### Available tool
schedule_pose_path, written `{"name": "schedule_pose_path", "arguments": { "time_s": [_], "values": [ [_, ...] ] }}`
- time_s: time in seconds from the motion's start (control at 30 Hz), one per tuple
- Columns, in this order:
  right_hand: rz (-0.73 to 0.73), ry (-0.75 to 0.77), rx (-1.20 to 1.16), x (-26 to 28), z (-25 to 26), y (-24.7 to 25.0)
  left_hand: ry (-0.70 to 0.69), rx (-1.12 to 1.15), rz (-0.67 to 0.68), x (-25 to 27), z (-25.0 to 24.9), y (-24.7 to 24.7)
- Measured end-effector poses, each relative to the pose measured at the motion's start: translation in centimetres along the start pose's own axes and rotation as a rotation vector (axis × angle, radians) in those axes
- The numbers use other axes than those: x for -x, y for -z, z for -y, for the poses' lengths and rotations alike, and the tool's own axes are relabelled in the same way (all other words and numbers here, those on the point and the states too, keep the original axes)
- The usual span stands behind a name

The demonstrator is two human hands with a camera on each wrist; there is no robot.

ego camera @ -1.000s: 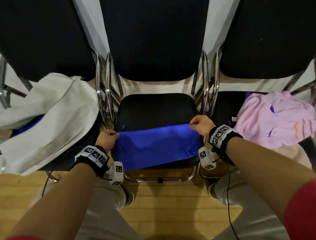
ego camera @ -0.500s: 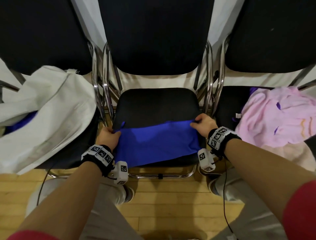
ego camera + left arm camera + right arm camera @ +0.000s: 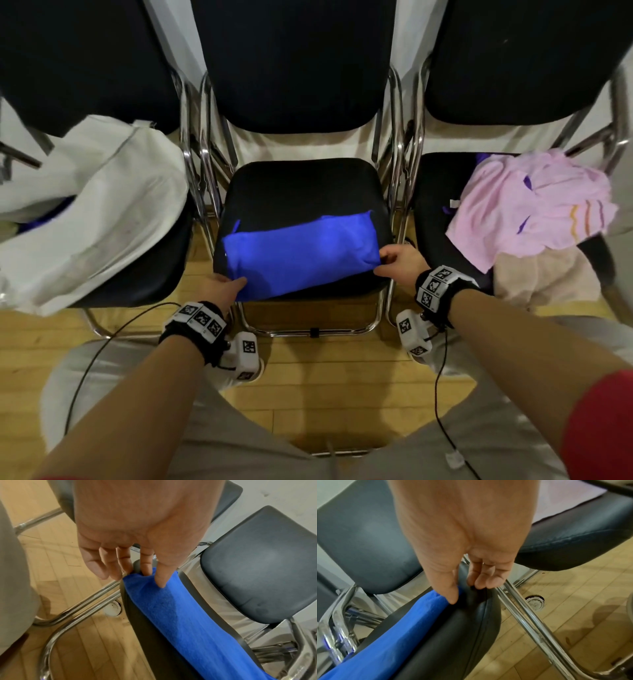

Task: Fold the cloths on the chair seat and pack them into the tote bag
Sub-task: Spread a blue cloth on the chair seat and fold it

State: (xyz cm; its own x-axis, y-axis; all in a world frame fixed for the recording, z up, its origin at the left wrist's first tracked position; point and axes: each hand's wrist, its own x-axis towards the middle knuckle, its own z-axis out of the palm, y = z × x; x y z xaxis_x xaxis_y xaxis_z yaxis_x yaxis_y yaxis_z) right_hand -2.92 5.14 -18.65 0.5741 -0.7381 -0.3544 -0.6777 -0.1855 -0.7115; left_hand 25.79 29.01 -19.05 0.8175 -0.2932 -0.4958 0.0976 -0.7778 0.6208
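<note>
A blue cloth (image 3: pixel 301 253), folded into a wide band, lies across the front half of the middle chair seat (image 3: pixel 301 185). My left hand (image 3: pixel 236 284) pinches its near-left corner; in the left wrist view the thumb lies on top of the blue cloth (image 3: pixel 180 608) and the fingers tuck under its edge. My right hand (image 3: pixel 380 263) pinches the near-right corner, with the thumb on the cloth (image 3: pixel 393 628) and the fingers curled at the seat's side. The white tote bag (image 3: pixel 102 205) slumps on the left chair. A pink cloth (image 3: pixel 531 209) lies crumpled on the right chair.
A beige cloth (image 3: pixel 541 277) lies under the pink one. Something blue (image 3: pixel 44 219) shows inside the tote's mouth. Chrome chair frames (image 3: pixel 394 192) stand between the seats. Wooden floor (image 3: pixel 325 370) and my knees are below.
Both hands have slid from the cloth's far corners back along its sides to the near corners. The cloth stays on the seat.
</note>
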Motion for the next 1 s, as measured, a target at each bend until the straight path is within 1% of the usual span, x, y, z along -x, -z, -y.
{"name": "schedule_pose_path", "arguments": {
  "time_s": [0.07, 0.17, 0.27, 0.33, 0.4, 0.43, 0.53, 0.6, 0.67, 0.73, 0.8, 0.87, 1.0],
  "values": [
    [-0.029, 0.03, 0.048, 0.0, 0.0, -0.4, -0.003, 0.005, -0.012, 0.1, 0.4, -0.2],
    [-0.051, 0.059, 0.052, 0.2, 0.0, -0.4, -0.001, 0.018, -0.012, 0.2, 0.5, -0.5],
    [-0.095, 0.054, 0.032, 0.4, 0.2, 0.5, 0.041, 0.068, -0.003, 0.2, 0.5, -0.4],
    [-0.137, 0.046, 0.035, 0.5, 0.1, 1.4, 0.064, 0.101, -0.021, 0.0, 0.5, -0.1],
    [-0.155, 0.013, 0.037, 0.2, -0.2, 2.0, 0.071, 0.085, -0.026, -0.4, 0.4, 0.0],
    [-0.142, -0.011, 0.047, 0.1, -0.4, 2.2, 0.078, 0.091, -0.012, -0.3, 0.3, 0.1],
    [-0.001, -0.082, 0.155, -0.1, -0.7, 2.4, 0.128, 0.087, 0.04, -0.2, 0.1, -0.1],
    [0.032, -0.143, 0.188, -0.3, -0.8, 2.5, 0.123, 0.071, 0.031, 0.1, -0.1, 0.0],
    [-0.034, -0.186, 0.157, -0.6, -0.8, 2.5, 0.103, 0.09, 0.004, 0.1, -0.4, 0.2],
    [-0.117, -0.192, 0.124, -1.0, -0.3, 2.5, 0.075, 0.086, -0.025, -0.2, -0.8, 0.3],
    [-0.141, -0.17, 0.099, -1.5, 0.6, 2.5, 0.023, 0.051, -0.064, -0.7, -1.5, 0.5],
    [-0.141, -0.105, 0.106, -2.2, 1.6, 2.3, -0.018, 0.017, -0.099, -1.5, -2.0, 0.5],
    [-0.143, 0.087, 0.267, -4.0, 3.3, 1.7, -0.13, -0.126, -0.121, -3.1, -3.2, 0.3]
  ]
}}
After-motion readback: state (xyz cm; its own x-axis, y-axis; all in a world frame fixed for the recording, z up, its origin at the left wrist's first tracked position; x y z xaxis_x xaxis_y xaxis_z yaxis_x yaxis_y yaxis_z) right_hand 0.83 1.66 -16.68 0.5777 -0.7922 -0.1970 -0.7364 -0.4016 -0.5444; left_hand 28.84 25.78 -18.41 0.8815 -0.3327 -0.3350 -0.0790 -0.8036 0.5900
